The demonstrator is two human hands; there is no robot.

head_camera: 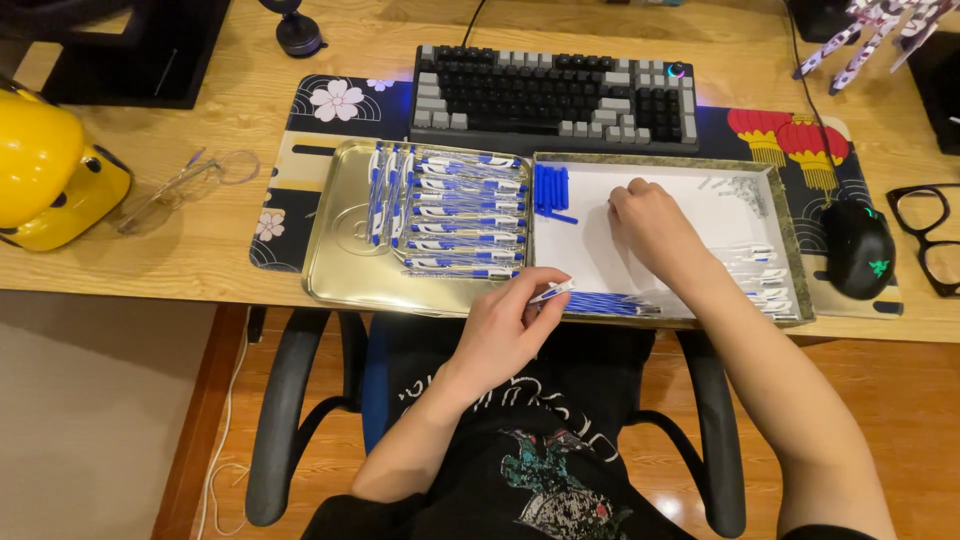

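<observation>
Pen assembly is mid-step: the left hand (505, 325) pinches a blue-and-white plastic pen barrel (552, 292), while the right hand (645, 218), fingers curled, picks inside the white-lined shallow box (655, 170) at two o'clock; joining parts needs fine alignment.

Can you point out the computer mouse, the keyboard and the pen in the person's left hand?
Mouse (856, 248), head view, middle of its black back.
Keyboard (555, 95), head view, the dark keys near its middle.
Pen (552, 292), head view, the white barrel sticking out past the left hand (505, 330), on its back.

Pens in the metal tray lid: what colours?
White and blue, laid in rows in the metal tray lid; pens show best in the head view.
</observation>
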